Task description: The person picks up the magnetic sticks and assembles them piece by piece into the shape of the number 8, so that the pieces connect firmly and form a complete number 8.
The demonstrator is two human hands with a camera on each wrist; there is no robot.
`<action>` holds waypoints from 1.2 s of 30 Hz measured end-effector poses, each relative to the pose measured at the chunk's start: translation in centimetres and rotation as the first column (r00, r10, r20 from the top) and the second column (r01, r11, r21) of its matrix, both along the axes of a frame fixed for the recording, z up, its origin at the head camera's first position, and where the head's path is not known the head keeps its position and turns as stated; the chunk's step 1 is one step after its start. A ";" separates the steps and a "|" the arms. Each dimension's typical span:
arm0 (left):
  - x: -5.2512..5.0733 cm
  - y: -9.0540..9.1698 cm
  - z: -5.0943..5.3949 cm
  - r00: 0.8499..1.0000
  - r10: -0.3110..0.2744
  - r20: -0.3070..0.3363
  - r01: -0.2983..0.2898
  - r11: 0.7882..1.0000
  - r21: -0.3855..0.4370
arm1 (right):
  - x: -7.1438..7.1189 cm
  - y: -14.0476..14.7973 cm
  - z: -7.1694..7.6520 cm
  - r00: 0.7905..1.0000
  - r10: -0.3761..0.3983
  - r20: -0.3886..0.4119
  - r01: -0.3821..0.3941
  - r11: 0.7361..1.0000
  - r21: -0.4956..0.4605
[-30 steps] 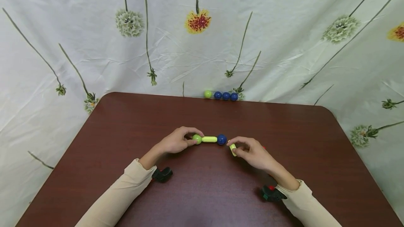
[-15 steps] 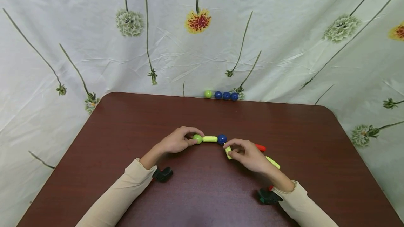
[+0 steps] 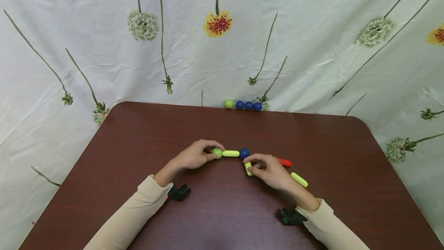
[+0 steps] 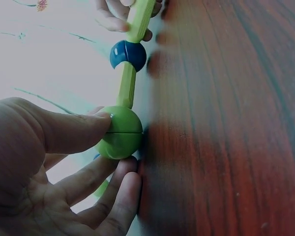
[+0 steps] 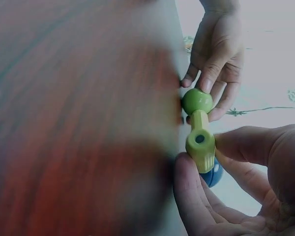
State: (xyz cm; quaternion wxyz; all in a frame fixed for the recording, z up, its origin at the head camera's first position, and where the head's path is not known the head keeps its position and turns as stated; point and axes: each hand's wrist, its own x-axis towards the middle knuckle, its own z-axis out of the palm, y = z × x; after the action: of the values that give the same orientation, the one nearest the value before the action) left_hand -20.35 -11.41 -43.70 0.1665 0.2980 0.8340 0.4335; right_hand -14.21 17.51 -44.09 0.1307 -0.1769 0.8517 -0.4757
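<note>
My left hand (image 3: 192, 155) pinches a lime-green ball (image 3: 217, 153) between thumb and fingers, low over the table. A ribbed yellow-green rod (image 3: 231, 153) runs from that ball to a dark blue ball (image 3: 244, 153). My right hand (image 3: 272, 171) pinches a second yellow-green rod (image 3: 248, 168); its far end meets the near side of the blue ball, at an angle to the first rod. In the right wrist view the held rod's outer end (image 5: 200, 139) shows a dark round spot, and the blue ball (image 5: 214, 174) is partly hidden behind the rod and fingers.
Right of my right hand lie a red rod (image 3: 285, 162), partly covered by the hand, and another yellow-green rod (image 3: 299, 179). A green ball (image 3: 229, 103) and several blue balls (image 3: 249, 105) line the far edge of the brown table (image 3: 173, 126). Flowered cloth hangs behind.
My right hand has moved left with its rod, bringing the rod's end to the blue ball. The red rod and the loose yellow-green rod have come into view. My left hand stays put.
</note>
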 end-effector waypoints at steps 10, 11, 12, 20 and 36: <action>0.1 0.1 0.1 1.000 0.001 -0.003 -0.001 1.000 -0.010 | 0.2 -0.4 0.1 1.000 -0.001 -0.013 0.001 1.000 0.018; 0.1 0.1 0.1 1.000 0.002 -0.003 -0.002 1.000 -0.011 | 0.2 -0.4 0.2 1.000 0.000 -0.013 0.000 1.000 0.019; 0.1 0.1 0.1 1.000 0.001 -0.006 -0.001 1.000 -0.011 | 0.2 -0.5 0.2 1.000 0.001 -0.013 -0.001 1.000 0.019; 0.0 0.0 -0.2 1.000 -0.005 -0.020 0.005 1.000 -0.012 | 0.2 -0.4 0.1 1.000 0.013 0.002 -0.013 1.000 0.016; 0.2 0.0 0.2 1.000 -0.013 -0.007 0.013 1.000 -0.011 | 0.2 -0.3 0.2 0.999 0.046 -0.026 -0.044 0.997 0.068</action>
State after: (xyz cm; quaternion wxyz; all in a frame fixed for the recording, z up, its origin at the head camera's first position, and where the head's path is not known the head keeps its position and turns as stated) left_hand -20.17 -11.42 -43.54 0.1680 0.3042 0.8349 0.4268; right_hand -13.97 17.19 -43.88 0.1354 -0.1980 0.8648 -0.4411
